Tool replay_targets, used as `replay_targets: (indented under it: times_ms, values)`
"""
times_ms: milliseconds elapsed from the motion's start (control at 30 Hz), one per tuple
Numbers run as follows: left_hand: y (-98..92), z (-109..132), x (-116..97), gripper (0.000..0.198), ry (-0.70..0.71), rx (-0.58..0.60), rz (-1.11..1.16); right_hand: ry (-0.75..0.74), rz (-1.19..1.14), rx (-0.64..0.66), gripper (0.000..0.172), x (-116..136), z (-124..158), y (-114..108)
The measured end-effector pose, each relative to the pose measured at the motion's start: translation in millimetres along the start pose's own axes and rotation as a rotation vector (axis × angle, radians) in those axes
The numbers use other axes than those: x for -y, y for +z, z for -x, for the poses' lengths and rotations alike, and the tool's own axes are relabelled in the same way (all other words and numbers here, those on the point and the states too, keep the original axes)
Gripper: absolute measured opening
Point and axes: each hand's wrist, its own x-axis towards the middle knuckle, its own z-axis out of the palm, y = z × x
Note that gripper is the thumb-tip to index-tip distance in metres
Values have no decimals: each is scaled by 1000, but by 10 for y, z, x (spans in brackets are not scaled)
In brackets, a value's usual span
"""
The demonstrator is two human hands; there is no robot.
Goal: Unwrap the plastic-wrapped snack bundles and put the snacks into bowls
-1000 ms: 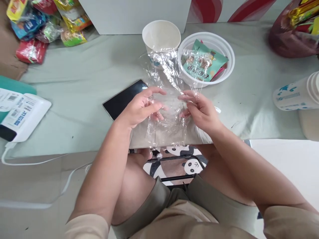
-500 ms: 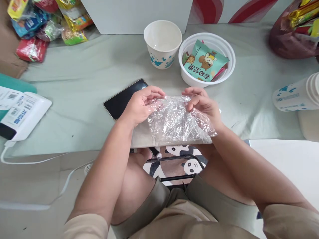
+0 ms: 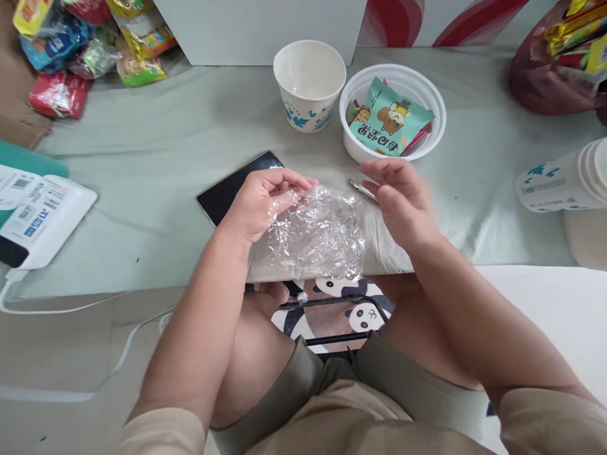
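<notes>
A crinkled clear plastic bag (image 3: pixel 320 234) hangs at the table's front edge, pinched at its upper left by the fingers of my left hand (image 3: pixel 270 199). My right hand (image 3: pixel 401 199) is apart from the bag, its fingers loosely bent and holding nothing that I can see. Beneath those fingers shows a slim silver metal object (image 3: pixel 363 189), partly hidden, whose kind I cannot make out. A black phone (image 3: pixel 237 186) lies behind my left wrist, partly covered by that hand.
Behind my hands stand a paper cup (image 3: pixel 310 88) and a white plastic bowl (image 3: pixel 348 136) with snack packets. Stacked cups (image 3: pixel 559 180) are at right, near a dark red bag (image 3: pixel 526 82). At left lie a white device (image 3: pixel 61 215) with a cable and several snack packs (image 3: pixel 61 95).
My right hand has let go of the bag and moved a little to the right. The bag's right side has dropped leftward, and the silver object has come into view.
</notes>
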Motion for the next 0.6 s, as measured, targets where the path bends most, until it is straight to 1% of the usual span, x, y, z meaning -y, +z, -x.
replay_targets:
  times_ms: [133, 200, 267, 367, 467, 533, 600]
  values:
    - [47, 35, -34, 6, -14, 49, -72, -74, 235, 252, 58, 112, -12, 72]
    - [55, 37, -36, 7, -12, 87, -92, -102, 313, 323, 65, 129, -43, 97]
    - [61, 35, -39, 13, -16, 112, -105, -97, 354, 360, 68, 129, -79, 112]
    - [69, 32, -57, 22, -36, 110, -104, -55, 391, 377, 63, 120, -119, 125]
    - [55, 30, -90, 27, -42, 71, -95, -35, 378, 374, 50, 120, -130, 134]
    - [20, 22, -113, 32, -25, 28, -64, -1, 349, 359, 40, 127, -127, 142]
    - [-37, 5, -129, 37, -18, -50, 29, 69, 259, 324, 32, 139, -123, 154]
